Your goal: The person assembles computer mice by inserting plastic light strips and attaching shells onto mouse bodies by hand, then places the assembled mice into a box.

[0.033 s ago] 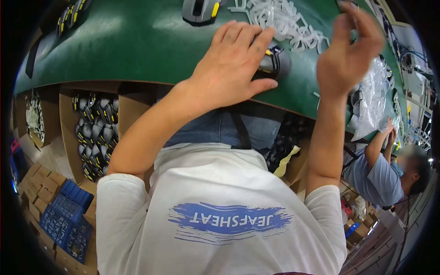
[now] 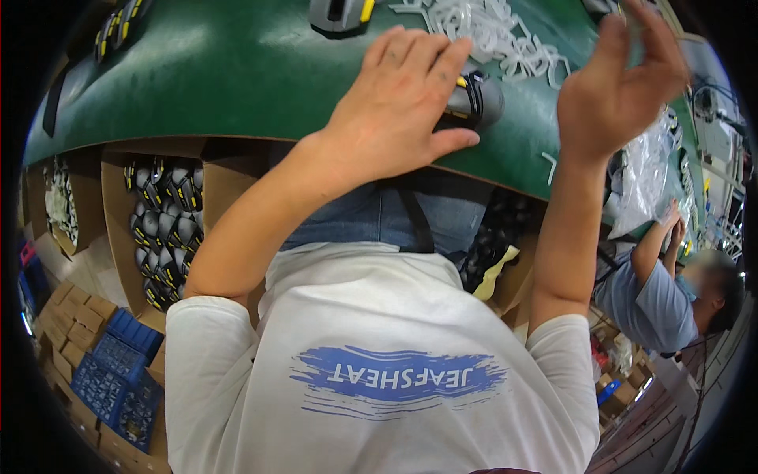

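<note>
On the green table (image 2: 237, 87), my left hand (image 2: 395, 110) lies over a rounded grey and black plastic part (image 2: 480, 99) with yellow accents. The thumb is on the part's near side and the fingers reach over its far side, with the palm covering its left end. My right hand (image 2: 620, 99) is raised off the table to the right, slightly blurred, with a gap between thumb and fingers. Nothing shows in it, though its fingertips run up to the picture's top edge. Beyond my left hand lies a pile of translucent white bent strips (image 2: 489, 31).
A similar grey part (image 2: 341, 16) lies at the table's far side. Left below the edge, a cardboard box (image 2: 118, 237) holds several such parts. One loose strip (image 2: 548, 167) lies near the table edge. Plastic bags (image 2: 643, 178) and a co-worker (image 2: 651, 292) are at the right.
My right hand has moved to the right and a little up. My left hand stays over the plastic part, and more of that part shows. The loose strip by the right forearm shows more fully.
</note>
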A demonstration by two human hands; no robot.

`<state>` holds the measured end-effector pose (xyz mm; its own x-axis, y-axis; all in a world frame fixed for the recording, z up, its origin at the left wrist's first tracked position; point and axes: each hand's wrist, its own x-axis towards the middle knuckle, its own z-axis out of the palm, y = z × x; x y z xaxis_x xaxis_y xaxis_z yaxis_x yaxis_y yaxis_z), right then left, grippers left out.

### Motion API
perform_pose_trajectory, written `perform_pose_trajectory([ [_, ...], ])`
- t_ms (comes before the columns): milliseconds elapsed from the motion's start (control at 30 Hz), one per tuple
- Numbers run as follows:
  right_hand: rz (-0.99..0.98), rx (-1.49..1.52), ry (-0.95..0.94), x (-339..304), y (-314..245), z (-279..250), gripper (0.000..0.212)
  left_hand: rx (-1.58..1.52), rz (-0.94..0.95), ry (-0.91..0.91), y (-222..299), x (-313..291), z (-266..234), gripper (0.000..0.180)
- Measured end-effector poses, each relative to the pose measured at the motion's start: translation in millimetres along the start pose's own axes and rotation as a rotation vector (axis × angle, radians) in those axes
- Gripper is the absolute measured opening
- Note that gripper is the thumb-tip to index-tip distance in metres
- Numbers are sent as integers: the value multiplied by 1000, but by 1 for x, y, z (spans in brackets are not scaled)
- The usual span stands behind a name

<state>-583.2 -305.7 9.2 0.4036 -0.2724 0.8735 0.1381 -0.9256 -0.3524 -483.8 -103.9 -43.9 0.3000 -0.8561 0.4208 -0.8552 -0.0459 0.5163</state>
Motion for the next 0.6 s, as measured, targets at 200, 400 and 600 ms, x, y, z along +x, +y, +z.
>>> perform_pose_trajectory([
  [200, -14, -147, -123, -10, -1, 63, 28, 82, -36, 32, -7, 2, 2, 98],
  [400, 177, -84, -217, -10, 13, 15, 16, 34, -8, 36, -1, -4, 1, 87],
  [600, 430, 473, -662, -48, -16, -41, 41, -297, -13, 116, -4, -11, -14, 77],
])
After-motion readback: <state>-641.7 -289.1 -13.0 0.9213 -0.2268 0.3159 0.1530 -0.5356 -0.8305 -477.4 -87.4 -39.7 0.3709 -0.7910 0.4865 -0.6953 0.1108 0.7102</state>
